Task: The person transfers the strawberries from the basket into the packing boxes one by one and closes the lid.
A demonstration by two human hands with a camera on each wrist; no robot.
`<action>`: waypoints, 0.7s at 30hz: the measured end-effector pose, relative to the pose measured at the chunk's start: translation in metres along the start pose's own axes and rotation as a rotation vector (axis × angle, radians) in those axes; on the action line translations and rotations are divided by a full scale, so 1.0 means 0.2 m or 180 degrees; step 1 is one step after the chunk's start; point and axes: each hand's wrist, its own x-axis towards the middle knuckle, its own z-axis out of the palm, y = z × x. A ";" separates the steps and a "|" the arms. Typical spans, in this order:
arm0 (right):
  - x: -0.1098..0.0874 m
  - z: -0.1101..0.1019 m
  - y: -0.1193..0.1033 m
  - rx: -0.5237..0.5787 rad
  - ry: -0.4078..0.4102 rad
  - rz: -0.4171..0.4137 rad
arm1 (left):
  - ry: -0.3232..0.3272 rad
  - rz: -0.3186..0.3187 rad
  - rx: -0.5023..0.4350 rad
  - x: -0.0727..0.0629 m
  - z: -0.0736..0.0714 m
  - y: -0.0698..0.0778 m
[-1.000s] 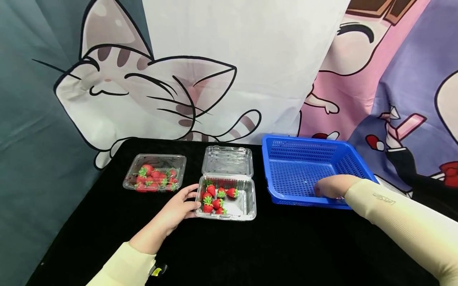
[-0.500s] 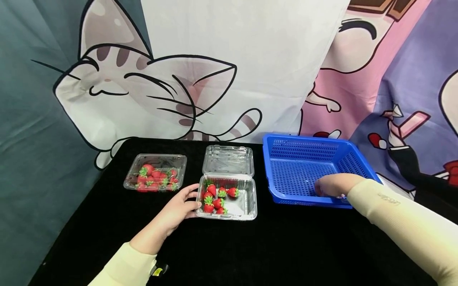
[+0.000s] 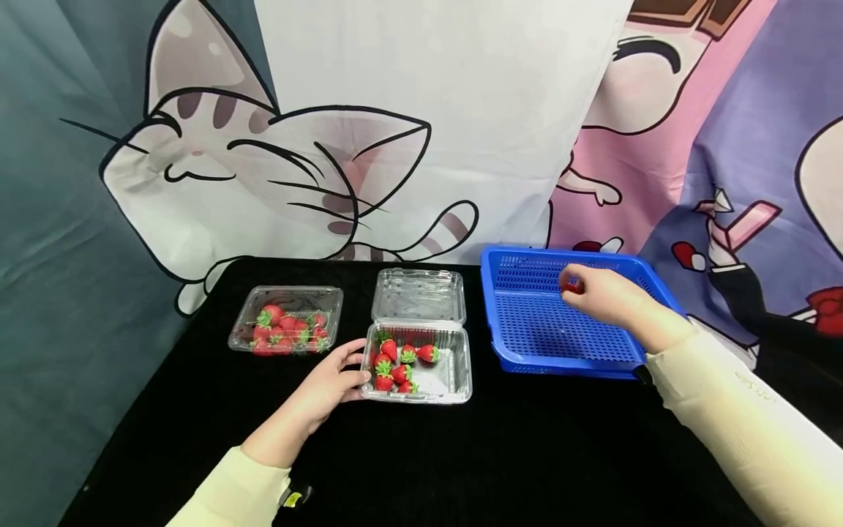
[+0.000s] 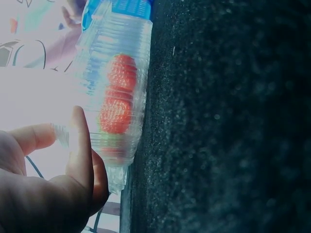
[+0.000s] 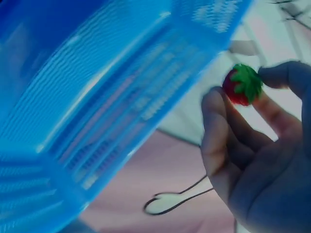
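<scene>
In the head view my left hand point(image 3: 332, 375) touches the left side of an open clear plastic box point(image 3: 454, 373). The left wrist view shows a straight finger point(image 4: 79, 150) against the box's wall. Several strawberries point(image 3: 401, 375) with green tops lie in its left half, and its hinged lid point(image 3: 418, 296) is folded back. Over the blue basket point(image 3: 533, 359), my right hand point(image 3: 609, 296) pinches one strawberry point(image 5: 242, 85) between thumb and fingertips. The right wrist view shows that strawberry's green leaves.
A lidded clear plastic box point(image 3: 336, 307) filled with strawberries stands at the left on the black cloth point(image 3: 514, 454). Behind the table hangs a printed curtain point(image 3: 500, 146) with cartoon figures. The blue basket's perforated walls rise at the right.
My right hand has risen from low in the blue basket and moved towards its far side, a strawberry now showing in its fingers. The left hand stays at the open box.
</scene>
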 end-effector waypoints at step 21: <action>-0.19 0.37 -0.76 0.1129 0.0742 -0.0815 | -0.0010 0.0015 0.0033 0.00 0.00 -0.01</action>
